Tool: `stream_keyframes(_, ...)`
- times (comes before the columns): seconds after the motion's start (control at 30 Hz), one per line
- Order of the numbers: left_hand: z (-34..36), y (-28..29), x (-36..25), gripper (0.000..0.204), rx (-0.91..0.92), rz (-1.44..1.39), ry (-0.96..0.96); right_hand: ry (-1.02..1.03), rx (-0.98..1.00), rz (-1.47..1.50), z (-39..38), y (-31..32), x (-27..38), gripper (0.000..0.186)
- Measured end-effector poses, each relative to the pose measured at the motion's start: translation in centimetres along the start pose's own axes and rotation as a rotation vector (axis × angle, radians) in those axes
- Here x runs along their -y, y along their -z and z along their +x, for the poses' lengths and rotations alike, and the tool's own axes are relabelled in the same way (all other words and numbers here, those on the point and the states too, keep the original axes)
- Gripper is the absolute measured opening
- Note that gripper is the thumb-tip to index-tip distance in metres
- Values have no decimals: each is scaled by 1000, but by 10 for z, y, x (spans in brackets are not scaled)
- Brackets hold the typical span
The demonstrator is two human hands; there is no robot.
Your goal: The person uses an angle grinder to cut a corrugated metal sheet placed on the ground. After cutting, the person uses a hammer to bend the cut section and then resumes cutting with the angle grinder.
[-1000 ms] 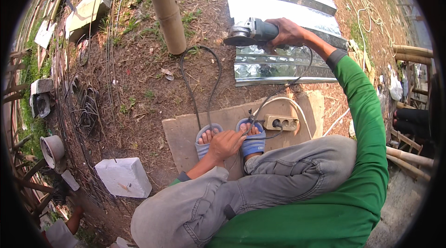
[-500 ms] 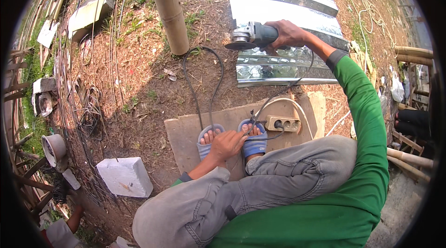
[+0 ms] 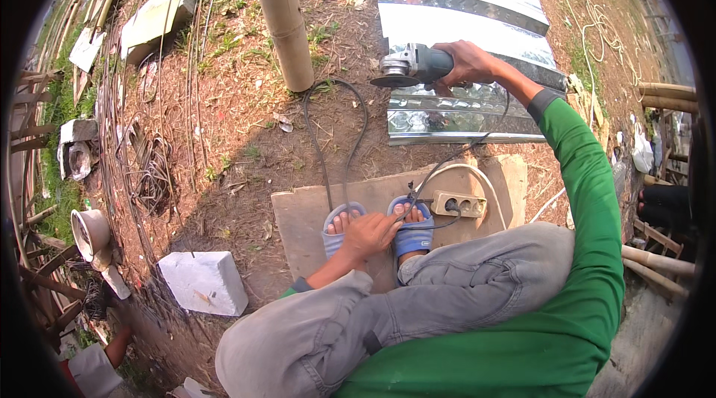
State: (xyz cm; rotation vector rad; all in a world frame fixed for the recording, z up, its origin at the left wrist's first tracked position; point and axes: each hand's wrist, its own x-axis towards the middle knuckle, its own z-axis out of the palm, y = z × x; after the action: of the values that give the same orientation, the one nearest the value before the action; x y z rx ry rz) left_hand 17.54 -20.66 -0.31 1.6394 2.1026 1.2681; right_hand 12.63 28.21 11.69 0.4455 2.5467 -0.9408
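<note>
The right hand grasps one grinder by the metal sheeting's edge, open ground toward one post; the left hand, grip unclear, is beside two sandals.

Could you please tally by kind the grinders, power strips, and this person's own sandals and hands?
Grinder: 1
Power strip: 1
Sandals: 2
Hands: 2, left hand and right hand
Total: 6
</note>
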Motion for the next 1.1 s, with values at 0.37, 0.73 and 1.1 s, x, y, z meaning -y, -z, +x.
stream_keyframes(0.37,-3,-1,2,35,-118,-50,-93,-19,-28,44,-4,5,26,74)
stream_keyframes(0.73,-3,2,0,34,-85,-89,-78,67,-47,-47,-1,4,18,72)
stream_keyframes(1.1,-1,5,-3,36,-79,-55,-73,134,-48,-71,6,3,11,76)
